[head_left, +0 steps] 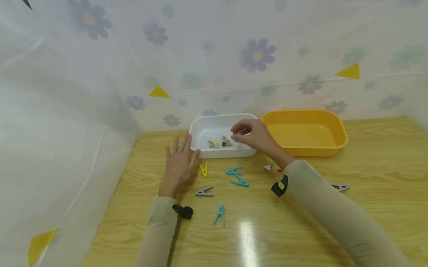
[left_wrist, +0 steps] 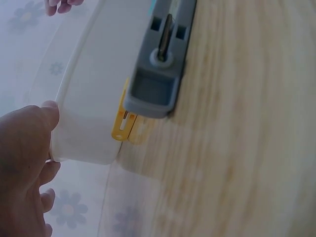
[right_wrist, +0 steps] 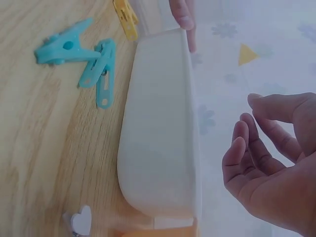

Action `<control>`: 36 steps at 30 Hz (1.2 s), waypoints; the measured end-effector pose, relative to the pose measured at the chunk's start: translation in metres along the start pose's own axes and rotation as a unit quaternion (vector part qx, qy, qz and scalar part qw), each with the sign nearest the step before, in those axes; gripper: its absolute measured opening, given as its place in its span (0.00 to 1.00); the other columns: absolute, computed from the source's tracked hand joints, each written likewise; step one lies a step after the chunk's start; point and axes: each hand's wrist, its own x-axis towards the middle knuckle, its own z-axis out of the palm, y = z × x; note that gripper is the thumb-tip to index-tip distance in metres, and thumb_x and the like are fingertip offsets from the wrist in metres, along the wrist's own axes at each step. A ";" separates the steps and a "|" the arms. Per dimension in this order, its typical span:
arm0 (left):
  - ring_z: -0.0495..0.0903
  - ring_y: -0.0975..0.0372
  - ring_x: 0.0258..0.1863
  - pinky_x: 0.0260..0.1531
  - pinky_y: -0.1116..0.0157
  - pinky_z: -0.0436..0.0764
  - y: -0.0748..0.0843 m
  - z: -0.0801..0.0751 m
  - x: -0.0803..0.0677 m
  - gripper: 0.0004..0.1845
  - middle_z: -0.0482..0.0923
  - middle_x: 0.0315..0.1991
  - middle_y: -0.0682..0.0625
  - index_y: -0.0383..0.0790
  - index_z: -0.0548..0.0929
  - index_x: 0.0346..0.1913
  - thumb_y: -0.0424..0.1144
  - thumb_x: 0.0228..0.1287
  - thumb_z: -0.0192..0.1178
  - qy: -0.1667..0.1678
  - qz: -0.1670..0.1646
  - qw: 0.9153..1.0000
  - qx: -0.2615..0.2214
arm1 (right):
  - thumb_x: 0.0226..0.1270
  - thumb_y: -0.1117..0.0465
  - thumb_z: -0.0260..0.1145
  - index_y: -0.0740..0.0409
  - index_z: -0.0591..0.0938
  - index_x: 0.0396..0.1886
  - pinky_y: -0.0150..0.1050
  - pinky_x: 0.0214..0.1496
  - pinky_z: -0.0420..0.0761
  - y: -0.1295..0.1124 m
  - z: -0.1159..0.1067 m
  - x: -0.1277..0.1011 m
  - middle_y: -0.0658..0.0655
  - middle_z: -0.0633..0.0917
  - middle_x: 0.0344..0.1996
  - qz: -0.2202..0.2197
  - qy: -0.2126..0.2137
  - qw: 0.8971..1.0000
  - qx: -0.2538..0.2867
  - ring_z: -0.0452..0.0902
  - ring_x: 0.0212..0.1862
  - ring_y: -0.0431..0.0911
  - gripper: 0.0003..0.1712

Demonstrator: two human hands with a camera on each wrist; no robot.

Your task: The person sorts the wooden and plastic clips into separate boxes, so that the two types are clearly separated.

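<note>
A white plastic basin [head_left: 219,153] stands by the back wall, with several small decorated wooden clips [head_left: 224,143] inside. My left hand [head_left: 178,165], fingers spread and mostly straight, touches the basin's left end; in the left wrist view its thumb [left_wrist: 49,114] lies at the rim. Over the basin's right part hovers my right hand [head_left: 254,135], fingers loosely bent. Nothing shows between the right fingertips [right_wrist: 254,98] in the right wrist view. In front of the basin lie a yellow clothespin [head_left: 204,170], blue clothespins [head_left: 240,183] and a gray clothespin [head_left: 204,192].
An orange basin [head_left: 324,151] sits right of the white one, close to it. Beneath the right forearm are a small white heart clip [head_left: 268,167] and another gray clothespin [head_left: 342,187]. One more blue clothespin [head_left: 220,215] lies nearer. Flower-printed sheeting [head_left: 210,49] hangs behind.
</note>
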 end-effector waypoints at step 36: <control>0.31 0.50 0.82 0.75 0.38 0.31 0.005 0.000 -0.001 0.39 0.42 0.84 0.48 0.43 0.42 0.84 0.62 0.82 0.31 -0.006 0.001 1.000 -0.007 | 0.70 0.61 0.72 0.68 0.85 0.49 0.32 0.42 0.84 0.027 -0.036 -0.105 0.61 0.88 0.43 0.057 0.045 0.997 0.013 0.83 0.43 0.50 0.15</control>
